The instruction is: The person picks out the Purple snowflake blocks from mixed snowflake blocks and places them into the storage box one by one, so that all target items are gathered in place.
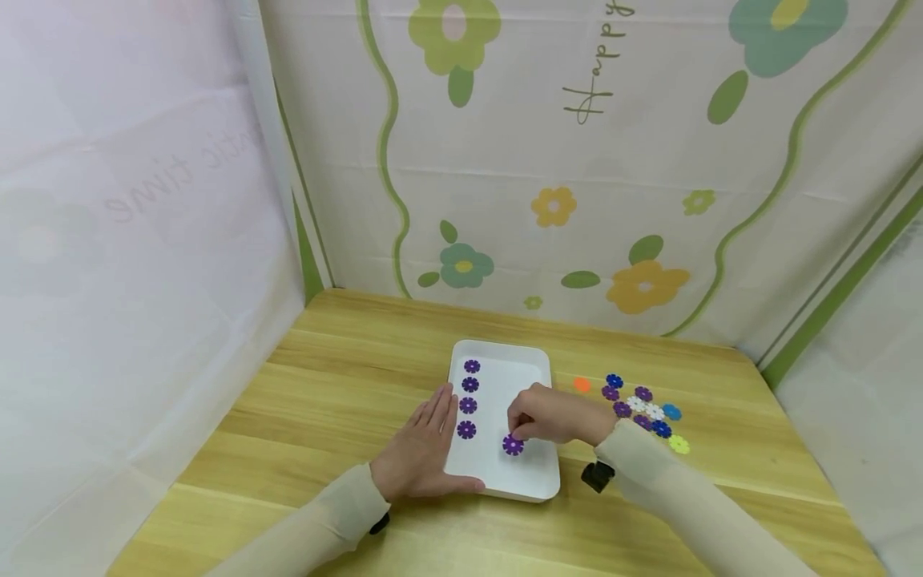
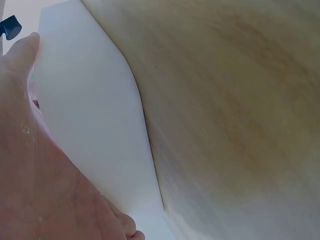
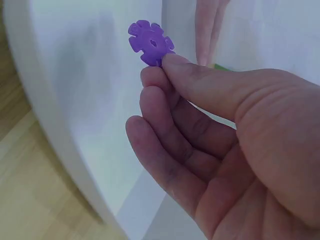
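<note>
A white tray (image 1: 499,409) lies on the table, with a column of several purple snowflake discs (image 1: 469,405) along its left side. My right hand (image 1: 550,413) pinches another purple snowflake disc (image 3: 150,41) between thumb and index finger, over the tray's near right part. In the right wrist view the disc's notched rim faces away from the fingertips. The left hand (image 1: 424,455) rests against the tray's left side near its front corner, fingers straight and thumb stretched along the front edge. In the left wrist view its palm lies beside the tray's white outer wall (image 2: 95,100).
Right of the tray lie loose snowflake discs: orange (image 1: 582,385), dark blue (image 1: 614,381), white (image 1: 654,412), light blue (image 1: 672,412), yellow (image 1: 679,444) and several purple. Printed curtains (image 1: 505,144) stand behind the wooden table (image 1: 346,385) and at both sides.
</note>
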`<state>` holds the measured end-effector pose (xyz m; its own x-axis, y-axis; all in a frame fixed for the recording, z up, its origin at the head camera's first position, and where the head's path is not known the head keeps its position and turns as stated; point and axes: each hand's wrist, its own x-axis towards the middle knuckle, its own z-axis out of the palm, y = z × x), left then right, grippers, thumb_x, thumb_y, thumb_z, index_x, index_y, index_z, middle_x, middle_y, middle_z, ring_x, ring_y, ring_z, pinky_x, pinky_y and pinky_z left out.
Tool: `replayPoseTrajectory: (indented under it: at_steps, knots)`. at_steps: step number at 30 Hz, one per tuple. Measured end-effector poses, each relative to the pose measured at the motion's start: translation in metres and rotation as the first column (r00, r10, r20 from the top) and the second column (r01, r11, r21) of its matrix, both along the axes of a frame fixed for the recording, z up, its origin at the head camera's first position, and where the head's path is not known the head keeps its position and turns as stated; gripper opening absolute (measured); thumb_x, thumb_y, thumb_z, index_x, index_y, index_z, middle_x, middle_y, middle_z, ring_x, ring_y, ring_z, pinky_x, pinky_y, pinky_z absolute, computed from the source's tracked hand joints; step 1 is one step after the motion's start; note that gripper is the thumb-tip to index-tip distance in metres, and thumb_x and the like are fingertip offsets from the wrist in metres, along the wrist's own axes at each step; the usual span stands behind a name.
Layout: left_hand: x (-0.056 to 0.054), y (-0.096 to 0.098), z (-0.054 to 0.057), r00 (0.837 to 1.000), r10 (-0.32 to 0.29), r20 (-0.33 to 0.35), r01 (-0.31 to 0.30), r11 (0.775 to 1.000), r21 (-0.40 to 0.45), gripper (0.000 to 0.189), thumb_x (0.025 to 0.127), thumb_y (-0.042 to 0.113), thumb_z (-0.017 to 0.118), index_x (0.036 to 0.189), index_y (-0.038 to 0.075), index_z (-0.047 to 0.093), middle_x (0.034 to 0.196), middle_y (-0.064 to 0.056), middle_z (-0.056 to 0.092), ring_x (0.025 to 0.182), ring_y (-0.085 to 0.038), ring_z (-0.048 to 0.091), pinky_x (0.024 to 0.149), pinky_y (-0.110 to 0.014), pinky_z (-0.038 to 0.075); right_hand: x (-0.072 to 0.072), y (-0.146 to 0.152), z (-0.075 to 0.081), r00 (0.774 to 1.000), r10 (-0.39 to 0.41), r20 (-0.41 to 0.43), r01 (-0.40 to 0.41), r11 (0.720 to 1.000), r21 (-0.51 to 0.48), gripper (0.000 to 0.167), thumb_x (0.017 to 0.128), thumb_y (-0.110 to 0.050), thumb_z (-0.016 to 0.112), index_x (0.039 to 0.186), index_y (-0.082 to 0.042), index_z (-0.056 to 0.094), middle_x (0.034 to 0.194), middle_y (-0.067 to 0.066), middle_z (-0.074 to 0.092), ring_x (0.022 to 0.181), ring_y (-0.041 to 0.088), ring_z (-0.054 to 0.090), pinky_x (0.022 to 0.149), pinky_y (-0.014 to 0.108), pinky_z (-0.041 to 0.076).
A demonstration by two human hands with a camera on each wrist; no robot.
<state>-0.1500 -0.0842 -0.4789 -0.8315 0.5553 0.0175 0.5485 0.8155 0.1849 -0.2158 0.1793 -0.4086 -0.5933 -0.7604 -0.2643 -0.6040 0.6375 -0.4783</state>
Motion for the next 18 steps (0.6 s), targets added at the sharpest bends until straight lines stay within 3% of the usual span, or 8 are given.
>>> replayPoseTrajectory:
  at_steps: [8,18]
  knots:
    - [0.001,-0.001,0.007,1.000,-0.006,0.006,0.006,0.999,-0.039,0.131,0.085,0.090,0.053,0.163,-0.010,0.023,0.173,-0.031,0.016,0.163,-0.043,0.021,0.130,-0.052,0.032,-0.009,-0.039,-0.010,0.998,0.048,0.040,-0.048,0.999,0.009,0.009,0.098,-0.011,0.076,0.091,-0.014,0.081,0.083,-0.008,0.076,0.070,-0.001,0.060,0.070,0.016,0.055]
    - [0.000,-0.001,0.004,1.000,-0.019,-0.001,0.019,1.000,-0.015,0.132,0.085,0.094,0.047,0.163,-0.011,0.024,0.173,-0.031,0.017,0.163,-0.044,0.022,0.128,-0.056,0.033,-0.011,-0.062,-0.031,0.993,0.009,0.122,-0.003,0.999,-0.046,0.007,0.095,-0.010,0.079,0.089,-0.013,0.082,0.080,-0.008,0.077,0.069,-0.002,0.064,0.069,0.015,0.057]
